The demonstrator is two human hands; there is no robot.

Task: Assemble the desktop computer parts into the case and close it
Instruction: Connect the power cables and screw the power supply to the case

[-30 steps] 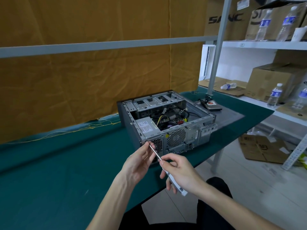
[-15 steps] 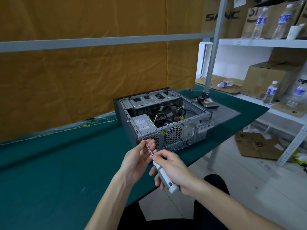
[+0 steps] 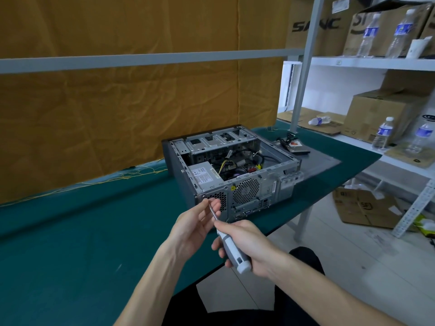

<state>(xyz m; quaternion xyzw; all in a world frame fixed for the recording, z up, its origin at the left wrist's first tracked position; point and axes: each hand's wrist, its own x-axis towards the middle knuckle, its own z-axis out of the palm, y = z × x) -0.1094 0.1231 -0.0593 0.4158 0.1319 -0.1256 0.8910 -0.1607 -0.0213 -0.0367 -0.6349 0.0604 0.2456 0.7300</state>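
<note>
Your right hand (image 3: 244,243) grips the screwdriver (image 3: 231,249) handle while your left hand (image 3: 195,228) pinches its shaft near the tip. The open computer case (image 3: 231,170) sits at twelve o'clock on the tabletop (image 3: 70,231).

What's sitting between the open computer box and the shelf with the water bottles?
In the head view, a hard drive with cables lies on a flat grey case panel between the computer case and the shelf.

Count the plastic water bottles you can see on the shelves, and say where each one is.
5. Two stand upright on the top shelf. One lies on its side on the lower shelf. Two stand upright further right on it. Boxes may hide others.
</note>
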